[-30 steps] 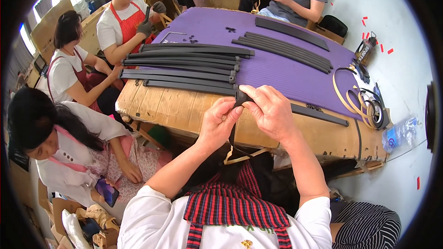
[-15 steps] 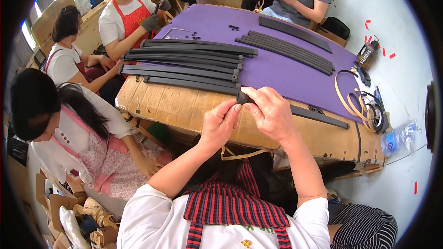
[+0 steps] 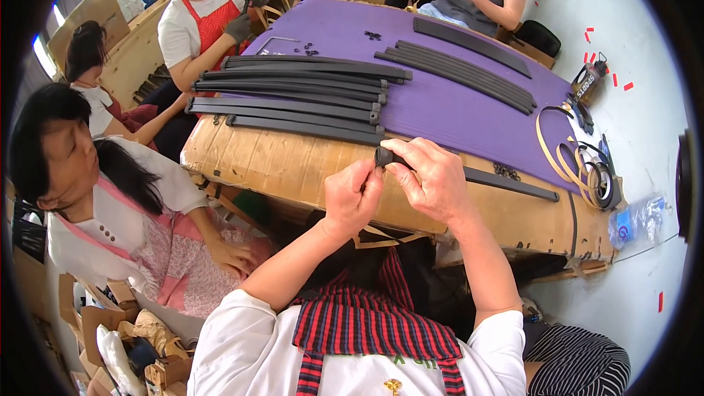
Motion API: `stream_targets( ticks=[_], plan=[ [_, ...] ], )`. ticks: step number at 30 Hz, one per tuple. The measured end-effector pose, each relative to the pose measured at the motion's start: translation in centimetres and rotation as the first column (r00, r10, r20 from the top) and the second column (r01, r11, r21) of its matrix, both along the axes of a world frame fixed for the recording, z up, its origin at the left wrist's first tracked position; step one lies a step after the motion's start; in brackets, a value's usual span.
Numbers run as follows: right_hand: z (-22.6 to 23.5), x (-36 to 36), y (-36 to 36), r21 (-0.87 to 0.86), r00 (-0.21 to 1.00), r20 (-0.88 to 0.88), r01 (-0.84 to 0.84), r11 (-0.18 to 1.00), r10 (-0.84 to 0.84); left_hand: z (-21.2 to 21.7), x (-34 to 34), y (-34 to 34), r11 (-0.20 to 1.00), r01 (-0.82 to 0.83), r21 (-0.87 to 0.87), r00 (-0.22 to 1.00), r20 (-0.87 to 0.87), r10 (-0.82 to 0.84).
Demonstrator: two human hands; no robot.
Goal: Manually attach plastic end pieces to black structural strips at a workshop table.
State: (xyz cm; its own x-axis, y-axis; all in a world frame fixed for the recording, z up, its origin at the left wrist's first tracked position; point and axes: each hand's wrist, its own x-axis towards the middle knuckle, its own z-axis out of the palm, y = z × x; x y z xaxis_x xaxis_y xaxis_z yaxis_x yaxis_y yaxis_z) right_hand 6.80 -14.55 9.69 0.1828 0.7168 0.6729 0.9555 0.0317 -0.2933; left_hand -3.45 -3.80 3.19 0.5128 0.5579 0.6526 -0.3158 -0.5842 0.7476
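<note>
Over cardboard table (image 3: 293,169), hands pinching strip (image 3: 506,181).

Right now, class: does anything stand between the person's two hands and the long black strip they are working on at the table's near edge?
Nothing visible does. The left hand and right hand are already on the black strip's near end, pinching it between fingertips above the cardboard table edge.

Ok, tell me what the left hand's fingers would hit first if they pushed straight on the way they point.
Probably the black end piece of the long strip, pinched by the right hand; the left hand points at it.
</note>
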Motion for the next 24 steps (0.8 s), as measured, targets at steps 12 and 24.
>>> stream_targets(
  ticks=[12,24],
  plan=[
    [-6.0,2.0,2.3,-0.117,0.998,0.014,0.07,0.991,-0.069,-0.6,-4.6,2.8,0.875,0.097,-0.474,0.932,-0.265,-0.246],
    [-3.2,-2.7,0.7,0.02,0.622,-0.781,-0.057,0.998,0.052,0.5,-5.9,2.3,0.587,0.482,-0.651,0.794,0.042,-0.606]
  ],
)
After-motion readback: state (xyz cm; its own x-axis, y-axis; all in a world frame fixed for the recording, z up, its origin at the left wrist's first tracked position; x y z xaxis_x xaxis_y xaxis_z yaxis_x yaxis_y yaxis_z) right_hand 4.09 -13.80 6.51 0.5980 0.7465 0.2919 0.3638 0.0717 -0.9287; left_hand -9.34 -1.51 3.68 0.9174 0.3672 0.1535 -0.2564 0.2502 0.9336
